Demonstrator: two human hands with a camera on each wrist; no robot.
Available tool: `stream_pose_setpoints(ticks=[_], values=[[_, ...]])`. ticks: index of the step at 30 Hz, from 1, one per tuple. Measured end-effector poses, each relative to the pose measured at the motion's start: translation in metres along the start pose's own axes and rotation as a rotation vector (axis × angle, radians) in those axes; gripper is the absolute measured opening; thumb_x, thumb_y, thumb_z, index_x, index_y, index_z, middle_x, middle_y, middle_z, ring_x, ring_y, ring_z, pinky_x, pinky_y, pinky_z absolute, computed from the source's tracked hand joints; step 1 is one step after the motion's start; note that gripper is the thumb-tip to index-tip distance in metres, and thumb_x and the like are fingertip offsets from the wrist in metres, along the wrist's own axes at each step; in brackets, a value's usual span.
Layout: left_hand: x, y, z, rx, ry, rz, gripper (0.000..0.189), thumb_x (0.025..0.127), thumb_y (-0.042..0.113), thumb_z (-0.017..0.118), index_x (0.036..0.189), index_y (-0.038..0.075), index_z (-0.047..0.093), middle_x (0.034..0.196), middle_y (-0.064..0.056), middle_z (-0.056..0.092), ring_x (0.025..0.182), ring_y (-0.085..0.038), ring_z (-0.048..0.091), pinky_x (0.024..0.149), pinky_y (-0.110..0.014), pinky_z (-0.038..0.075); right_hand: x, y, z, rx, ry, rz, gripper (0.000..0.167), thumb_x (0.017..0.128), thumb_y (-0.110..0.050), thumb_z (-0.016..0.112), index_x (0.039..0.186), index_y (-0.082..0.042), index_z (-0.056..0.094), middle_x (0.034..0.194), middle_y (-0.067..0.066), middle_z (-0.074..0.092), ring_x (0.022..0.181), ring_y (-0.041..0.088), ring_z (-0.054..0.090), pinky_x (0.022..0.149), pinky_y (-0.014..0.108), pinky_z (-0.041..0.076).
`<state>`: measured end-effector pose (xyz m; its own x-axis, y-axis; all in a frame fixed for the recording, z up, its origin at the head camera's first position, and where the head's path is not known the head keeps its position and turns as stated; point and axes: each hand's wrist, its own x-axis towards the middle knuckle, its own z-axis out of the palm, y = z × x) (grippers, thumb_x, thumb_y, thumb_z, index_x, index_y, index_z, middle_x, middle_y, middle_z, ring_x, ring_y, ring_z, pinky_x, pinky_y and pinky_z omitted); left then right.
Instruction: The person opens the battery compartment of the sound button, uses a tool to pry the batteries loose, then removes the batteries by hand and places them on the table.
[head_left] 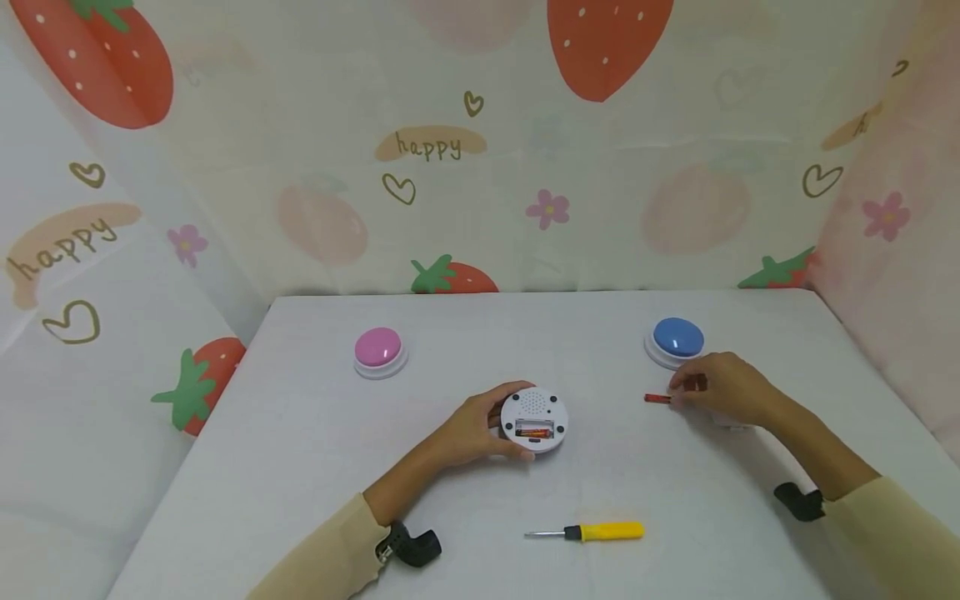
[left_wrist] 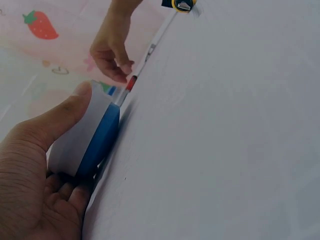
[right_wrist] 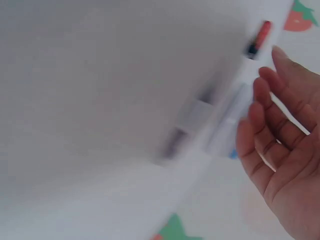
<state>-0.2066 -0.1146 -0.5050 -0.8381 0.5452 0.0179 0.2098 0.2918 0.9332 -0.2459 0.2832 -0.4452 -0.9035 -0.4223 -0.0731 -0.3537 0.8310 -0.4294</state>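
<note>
My left hand (head_left: 480,429) grips a round white push button (head_left: 534,402) turned underside up, with its blue side low in the left wrist view. Its battery compartment is uncovered, and a red battery (head_left: 534,433) lies inside. Over toward the right, my right hand (head_left: 723,387) hovers low with loosely bent fingers (right_wrist: 257,120). Just beyond its fingertips a second red battery (head_left: 657,399) lies on the table; the right wrist view shows a small gap between them. Partly behind that hand is a small blurred pale object (right_wrist: 195,115) whose kind I cannot tell.
A pink push button (head_left: 378,350) stands at the back left of the white table (head_left: 300,467), and a blue one (head_left: 677,340) at the back right, close to my right hand. A yellow-handled screwdriver (head_left: 592,532) lies near the front. Printed cloth walls surround the table.
</note>
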Motion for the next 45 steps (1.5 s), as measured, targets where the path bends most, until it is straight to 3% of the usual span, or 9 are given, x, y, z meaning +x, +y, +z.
stream_pose_setpoints(ticks=[9,14,23,28,35,45], values=[[-0.001,-0.001,-0.001,0.004,0.001,-0.002,0.094,0.074,0.016,0.093,0.153,0.023,0.043,0.144,0.005,0.054,0.127,-0.01,0.055,0.107,-0.023,0.045,-0.014,-0.048,-0.018,-0.091,0.124,-0.104,0.018,0.086,-0.015,0.082,0.102,-0.008,0.078,0.078,-0.009,0.061,0.075,0.013,0.054,0.059,0.025,0.046],[-0.001,-0.001,-0.001,-0.009,-0.007,-0.004,0.094,0.074,0.016,0.093,0.153,0.023,0.043,0.144,0.004,0.054,0.127,-0.01,0.056,0.107,-0.023,0.045,-0.018,-0.075,-0.009,-0.091,0.134,-0.146,0.019,0.085,-0.017,0.084,0.101,-0.012,0.078,0.08,-0.011,0.064,0.075,0.011,0.055,0.06,0.024,0.049],[0.001,-0.001,-0.001,0.008,-0.003,0.01,0.095,0.074,0.018,0.093,0.154,0.021,0.042,0.144,0.005,0.054,0.128,-0.01,0.055,0.108,-0.024,0.044,-0.015,-0.111,0.015,0.022,0.125,-0.236,0.018,0.085,-0.016,0.084,0.102,-0.015,0.078,0.084,-0.015,0.066,0.078,0.007,0.056,0.067,0.024,0.053],[0.002,-0.003,-0.001,0.013,-0.003,0.009,0.094,0.075,0.019,0.093,0.154,0.02,0.042,0.146,0.006,0.053,0.129,-0.009,0.054,0.109,-0.024,0.044,-0.009,-0.125,0.033,0.121,0.134,-0.268,0.019,0.084,-0.014,0.084,0.102,-0.014,0.079,0.084,-0.016,0.066,0.078,0.006,0.056,0.07,0.027,0.055],[0.001,-0.005,-0.001,-0.012,-0.017,0.019,0.094,0.074,0.017,0.093,0.154,0.019,0.042,0.145,0.005,0.053,0.127,-0.01,0.055,0.108,-0.024,0.044,-0.001,-0.137,0.053,0.269,0.122,-0.252,0.018,0.084,-0.013,0.084,0.101,-0.015,0.08,0.083,-0.015,0.067,0.076,0.009,0.057,0.067,0.023,0.053],[0.001,-0.002,-0.002,0.0,-0.024,0.028,0.093,0.076,0.018,0.092,0.154,0.02,0.041,0.143,0.003,0.055,0.127,-0.009,0.056,0.105,-0.024,0.047,0.006,-0.145,0.073,0.23,0.102,-0.222,0.022,0.083,-0.018,0.086,0.104,-0.016,0.081,0.077,-0.014,0.062,0.073,0.01,0.053,0.061,0.02,0.048]])
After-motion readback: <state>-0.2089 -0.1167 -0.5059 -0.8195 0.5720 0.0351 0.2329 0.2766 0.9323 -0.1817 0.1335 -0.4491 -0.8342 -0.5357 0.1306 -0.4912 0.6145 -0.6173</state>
